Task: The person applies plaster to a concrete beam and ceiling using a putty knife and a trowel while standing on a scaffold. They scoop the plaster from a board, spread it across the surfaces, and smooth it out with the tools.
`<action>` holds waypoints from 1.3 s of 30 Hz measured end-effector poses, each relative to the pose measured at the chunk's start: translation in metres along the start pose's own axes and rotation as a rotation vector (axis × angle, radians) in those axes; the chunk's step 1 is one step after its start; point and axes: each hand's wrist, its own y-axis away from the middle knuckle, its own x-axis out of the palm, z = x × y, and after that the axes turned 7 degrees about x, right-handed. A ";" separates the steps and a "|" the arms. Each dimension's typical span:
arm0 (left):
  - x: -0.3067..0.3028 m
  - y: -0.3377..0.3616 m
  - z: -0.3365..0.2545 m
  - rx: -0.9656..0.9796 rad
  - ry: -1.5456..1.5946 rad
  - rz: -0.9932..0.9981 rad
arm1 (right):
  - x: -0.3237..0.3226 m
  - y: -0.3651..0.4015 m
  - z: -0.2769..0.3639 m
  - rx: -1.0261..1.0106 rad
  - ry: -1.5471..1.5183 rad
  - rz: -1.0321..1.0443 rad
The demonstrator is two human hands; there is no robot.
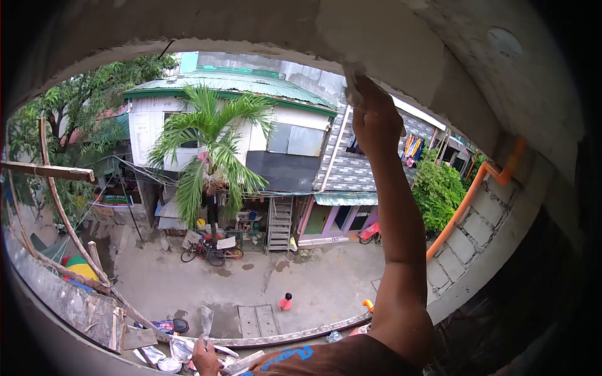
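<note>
My right hand is raised at the end of a stretched arm, its fingers closed against the lower edge of the concrete beam. A greyish, mortar-smeared thing shows beside the fingers; its kind I cannot make out. Wet-looking grey material marks the beam just above it. Low in the view, my left hand is closed around the handle of a small trowel, its grey blade pointing up. White sacks or plastic sheets lie next to my left hand.
An orange pipe runs along the block wall at right. Wooden poles and boards cross the left side. Beyond the curved ledge, a street lies below, with a person in pink, bicycles and a palm.
</note>
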 end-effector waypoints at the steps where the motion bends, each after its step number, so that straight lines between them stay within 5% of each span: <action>1: -0.012 -0.005 -0.007 0.102 0.025 -0.089 | -0.008 -0.001 -0.018 0.039 -0.029 -0.137; 2: -0.036 -0.008 -0.030 -0.083 0.249 -0.020 | -0.016 -0.009 -0.036 0.185 0.016 -0.129; 5: -0.037 -0.008 -0.029 -0.021 0.298 -0.043 | -0.017 -0.054 -0.087 0.629 0.196 0.000; 8: -0.037 -0.007 -0.026 0.066 0.367 -0.073 | 0.011 -0.067 -0.082 0.782 0.239 0.185; 9: -0.039 -0.007 -0.025 0.098 0.388 -0.082 | 0.021 -0.066 -0.059 0.739 0.178 0.207; 11: -0.051 -0.013 -0.054 -0.216 0.394 0.136 | 0.045 -0.060 0.000 0.570 0.157 0.188; 13: -0.048 -0.021 -0.061 -0.104 0.274 0.233 | 0.055 -0.049 0.048 0.323 0.041 0.164; 14: -0.048 -0.026 -0.058 -0.012 0.157 0.322 | 0.028 -0.057 0.067 0.331 0.009 0.402; 15: -0.047 -0.032 -0.054 0.073 0.046 0.400 | 0.019 -0.061 0.062 0.340 0.004 0.388; 17: -0.017 -0.030 -0.037 0.329 -0.003 0.012 | -0.002 -0.077 0.035 0.194 0.061 0.157; 19: -0.023 -0.031 -0.033 0.254 0.047 0.021 | -0.016 -0.111 -0.019 0.195 0.030 -0.060; 23: -0.036 -0.025 -0.029 0.049 0.007 0.114 | -0.004 -0.174 -0.135 0.105 0.237 -0.066; 33: -0.019 -0.016 -0.043 -0.056 -0.042 0.130 | 0.032 -0.224 -0.203 0.045 0.493 0.139; 36: -0.010 -0.021 -0.049 -0.040 -0.039 0.126 | 0.033 -0.202 -0.194 0.193 0.246 0.335; 39: -0.006 -0.030 -0.057 -0.003 -0.008 0.108 | 0.013 -0.118 -0.118 0.001 0.161 0.239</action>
